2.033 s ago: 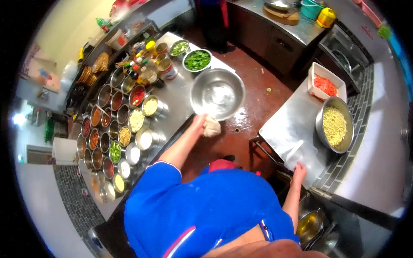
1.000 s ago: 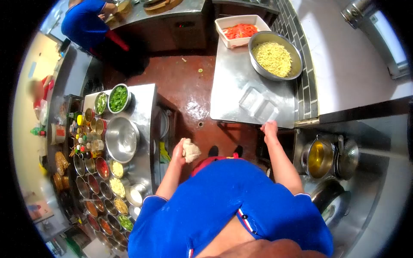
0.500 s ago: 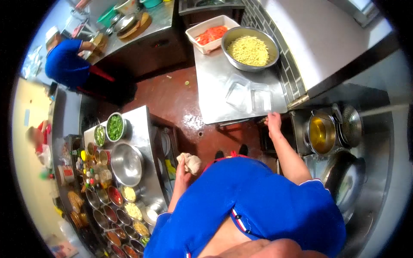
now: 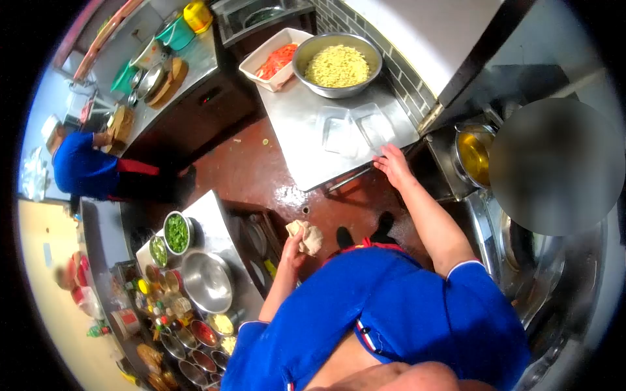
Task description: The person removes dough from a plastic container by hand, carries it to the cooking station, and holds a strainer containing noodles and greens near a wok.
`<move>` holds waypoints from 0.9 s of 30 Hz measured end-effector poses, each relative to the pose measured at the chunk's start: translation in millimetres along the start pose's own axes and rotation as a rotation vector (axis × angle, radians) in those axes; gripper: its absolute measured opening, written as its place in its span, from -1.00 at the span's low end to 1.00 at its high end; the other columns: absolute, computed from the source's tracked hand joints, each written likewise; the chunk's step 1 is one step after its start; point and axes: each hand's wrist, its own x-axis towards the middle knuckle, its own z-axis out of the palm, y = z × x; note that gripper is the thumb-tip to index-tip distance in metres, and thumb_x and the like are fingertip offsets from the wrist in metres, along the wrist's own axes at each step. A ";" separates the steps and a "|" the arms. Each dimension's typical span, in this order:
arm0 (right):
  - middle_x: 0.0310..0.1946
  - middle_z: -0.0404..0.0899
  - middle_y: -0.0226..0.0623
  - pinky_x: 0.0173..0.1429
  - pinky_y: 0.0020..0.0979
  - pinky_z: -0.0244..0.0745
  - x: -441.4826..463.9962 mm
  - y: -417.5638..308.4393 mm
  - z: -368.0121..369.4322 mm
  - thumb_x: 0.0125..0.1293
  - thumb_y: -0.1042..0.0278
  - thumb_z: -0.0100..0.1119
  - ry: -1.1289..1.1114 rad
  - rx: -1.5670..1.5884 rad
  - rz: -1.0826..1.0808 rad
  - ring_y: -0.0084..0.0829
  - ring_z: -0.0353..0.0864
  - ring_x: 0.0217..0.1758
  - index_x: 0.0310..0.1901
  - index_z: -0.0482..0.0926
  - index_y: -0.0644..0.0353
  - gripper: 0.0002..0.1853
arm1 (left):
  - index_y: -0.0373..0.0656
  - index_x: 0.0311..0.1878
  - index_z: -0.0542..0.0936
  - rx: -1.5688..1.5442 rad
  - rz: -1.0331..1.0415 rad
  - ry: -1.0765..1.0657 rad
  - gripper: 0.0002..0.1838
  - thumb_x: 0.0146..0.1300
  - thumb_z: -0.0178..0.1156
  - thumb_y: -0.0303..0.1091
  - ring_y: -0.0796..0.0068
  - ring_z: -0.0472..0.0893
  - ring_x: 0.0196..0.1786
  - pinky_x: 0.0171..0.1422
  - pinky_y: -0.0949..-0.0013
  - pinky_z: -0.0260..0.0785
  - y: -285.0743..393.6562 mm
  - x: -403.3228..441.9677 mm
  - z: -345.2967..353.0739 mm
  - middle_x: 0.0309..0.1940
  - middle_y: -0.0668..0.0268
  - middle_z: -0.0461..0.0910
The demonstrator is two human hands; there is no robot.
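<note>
My left hand grips a crumpled beige cloth, held over the floor left of my body. My right hand reaches to the near edge of a steel table, its fingers stretched out and apart with nothing in them. Just beyond its fingertips lie two clear plastic trays, one on the right and one on the left; whether the fingers touch the right one, I cannot tell. Behind the trays stands a large metal bowl of pale yellow pieces, beside a white tub of red slices.
On my left, a counter bears an empty-looking steel bowl, a bowl of chopped greens and several seasoning containers. A pot of yellow oil stands at my right. A co-worker in blue works at the far-left counter.
My right hand has moved forward and its fingers have spread at the table edge. The cloth stays in my left hand. The view has turned, shifting the table leftward.
</note>
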 end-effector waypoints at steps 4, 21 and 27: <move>-0.09 0.56 -0.28 -0.25 -0.37 0.62 -16.4 24.8 -12.3 0.45 0.37 0.07 -0.001 -0.305 0.071 -0.40 0.64 -0.22 0.16 0.39 0.18 -0.70 | -0.13 0.28 0.48 0.458 0.232 -0.015 -0.58 0.41 0.18 -0.27 0.19 0.65 0.08 0.08 0.09 0.59 -2.3 -25.5 16.5 0.10 0.19 0.61; -0.09 0.64 -0.08 0.00 -0.20 0.59 -294.8 0.2 -258.9 0.33 0.31 0.18 0.440 -1.082 -0.499 -0.14 0.67 -0.07 0.06 0.60 0.15 -0.71 | 0.05 0.38 0.34 0.504 0.000 -0.538 -0.25 0.35 -0.07 0.39 0.02 0.42 0.33 0.29 -0.11 0.42 -115.0 -29.7 218.0 0.32 0.14 0.39; -0.07 0.52 0.01 0.11 -0.11 0.49 -406.5 -129.9 -395.6 0.15 0.59 0.21 0.994 -1.199 -0.798 0.00 0.54 0.02 -0.03 0.54 0.29 -0.69 | 0.07 0.44 0.26 0.342 -0.244 -0.636 -0.19 0.31 0.02 0.41 0.06 0.44 0.30 0.31 -0.08 0.39 -245.0 -40.0 280.5 0.33 0.15 0.38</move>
